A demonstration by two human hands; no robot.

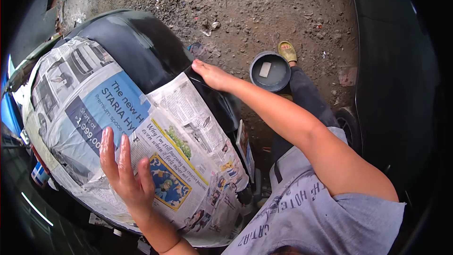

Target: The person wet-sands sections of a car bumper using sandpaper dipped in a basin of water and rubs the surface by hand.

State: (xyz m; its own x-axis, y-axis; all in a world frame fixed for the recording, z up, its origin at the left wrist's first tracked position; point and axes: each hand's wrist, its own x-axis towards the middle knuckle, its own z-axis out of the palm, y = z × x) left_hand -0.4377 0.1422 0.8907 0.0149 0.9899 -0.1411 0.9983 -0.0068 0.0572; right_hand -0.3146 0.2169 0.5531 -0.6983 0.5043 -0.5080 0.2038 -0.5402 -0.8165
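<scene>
Black panel [141,59], under our right hand [212,74]: fingers close together; whether they hold anything, we cannot tell. Newspaper [172,108], presumably shielding adjoining surfaces. Left hand [128,182], spread wide above it. Bucket [252,71], pale block [265,69] inside, likely grounded for reach.

One left hand [128,175], one right hand [210,74], one bucket [255,81], one pale block [265,69], one shirt [302,212].

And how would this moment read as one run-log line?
right hand: at panel edge | left hand: open, over newspaper | block: in bucket
</scene>
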